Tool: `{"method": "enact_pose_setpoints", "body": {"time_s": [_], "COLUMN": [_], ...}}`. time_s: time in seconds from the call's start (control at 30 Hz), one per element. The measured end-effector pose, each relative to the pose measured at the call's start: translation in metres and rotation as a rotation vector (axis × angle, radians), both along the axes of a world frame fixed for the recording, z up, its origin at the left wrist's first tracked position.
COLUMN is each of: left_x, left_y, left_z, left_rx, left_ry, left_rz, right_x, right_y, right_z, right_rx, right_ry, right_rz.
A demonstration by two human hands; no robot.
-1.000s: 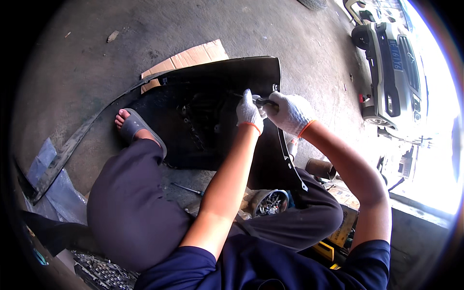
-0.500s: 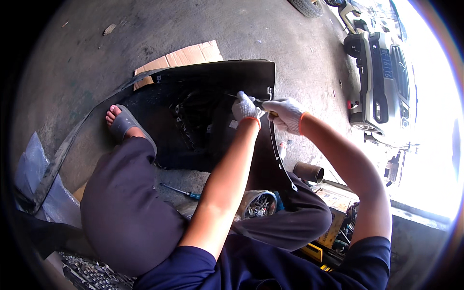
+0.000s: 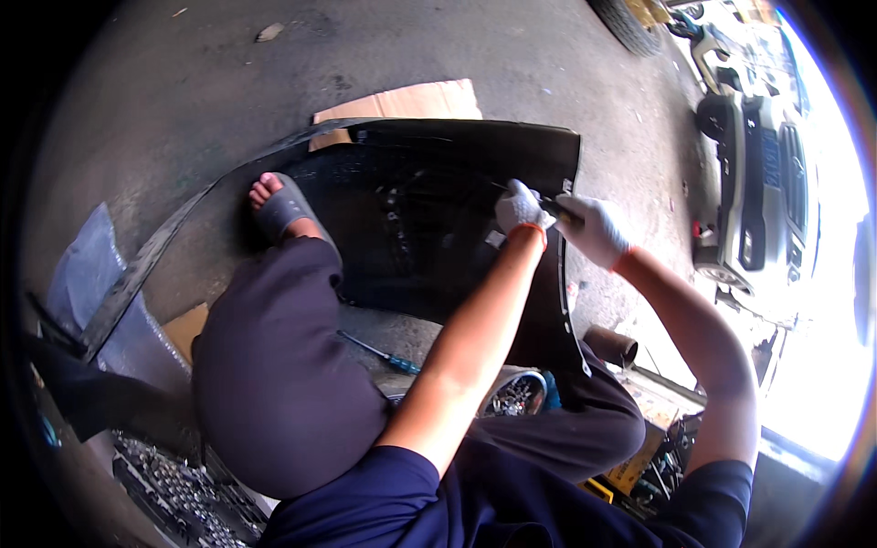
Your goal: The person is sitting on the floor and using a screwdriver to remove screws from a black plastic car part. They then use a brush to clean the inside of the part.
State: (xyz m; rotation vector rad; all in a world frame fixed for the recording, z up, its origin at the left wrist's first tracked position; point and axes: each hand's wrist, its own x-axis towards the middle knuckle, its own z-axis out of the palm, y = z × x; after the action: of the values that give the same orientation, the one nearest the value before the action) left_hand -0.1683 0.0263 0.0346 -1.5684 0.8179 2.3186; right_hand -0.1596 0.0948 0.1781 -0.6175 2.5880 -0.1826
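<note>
A large black curved car body panel (image 3: 438,265) lies in front of me, its inner side facing up. My left hand (image 3: 523,208), in a white knit glove with an orange cuff, is closed around the thin shaft of a screwdriver above the panel's right part. The screwdriver's dark handle (image 3: 568,216) sits in my gloved right hand (image 3: 594,230), at the panel's right edge. The shaft's tip points left; I cannot tell whether it touches the panel. Small metal clips (image 3: 567,186) line that edge.
Flattened cardboard (image 3: 402,102) lies beyond the panel. A blue-handled screwdriver (image 3: 384,355) rests on the floor by my left knee. Between my legs stands a tub of small metal fasteners (image 3: 518,395). A brown cylinder (image 3: 610,347) lies near my right knee. A parked car (image 3: 763,183) stands at right.
The whole view has shifted, so the panel and both hands appear farther right. Both hands keep their hold on the screwdriver, in nearly the same place over the panel.
</note>
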Motion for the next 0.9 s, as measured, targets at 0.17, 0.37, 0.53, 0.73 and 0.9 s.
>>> {"method": "enact_pose_setpoints", "body": {"time_s": [0.17,0.37,0.53,0.73,0.9], "left_x": [0.001,-0.010,-0.012,-0.010,-0.020], "left_y": [0.009,0.021,-0.004,0.055,0.074], "left_z": [-0.010,-0.015,0.000,-0.037,-0.041], "left_rx": [0.076,0.123,0.265,-0.539,-0.215], "left_ry": [0.043,0.063,0.025,0.170,0.047], "left_rz": [0.059,0.125,0.140,-0.428,-0.107], "right_x": [0.001,-0.027,-0.018,-0.027,-0.013], "right_y": [0.003,0.010,0.001,0.031,0.018], "right_z": [0.009,0.003,0.002,0.011,0.002], "right_rx": [0.140,-0.161,0.232,-0.219,0.101], "right_ry": [0.237,-0.409,0.324,-0.758,0.009], "right_rz": [0.288,-0.664,0.457,-1.164,-0.034]}}
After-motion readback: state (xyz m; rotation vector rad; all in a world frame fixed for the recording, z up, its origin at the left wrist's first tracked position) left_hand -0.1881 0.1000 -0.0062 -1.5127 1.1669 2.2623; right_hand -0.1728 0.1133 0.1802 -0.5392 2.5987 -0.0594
